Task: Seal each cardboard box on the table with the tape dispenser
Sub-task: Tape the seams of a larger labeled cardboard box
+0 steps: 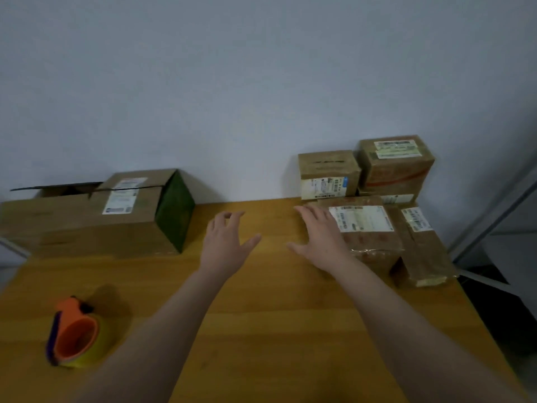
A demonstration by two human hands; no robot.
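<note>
A large cardboard box (96,225) with a white label and a dark green end stands at the table's back left, its top flaps partly open. An orange tape dispenser (77,334) with a yellowish tape roll lies at the front left. At the back right sits a flat labelled box (369,228) wrapped in tape. My right hand (321,239) lies with spread fingers against that box's left edge. My left hand (226,242) hovers open over the middle of the table, holding nothing.
More taped boxes cluster at the back right: a small one (328,173), a taller one (396,161) and a narrow one (421,248) by the table's right edge. The wooden table (276,330) meets a pale wall. A metal frame (494,216) stands at the right.
</note>
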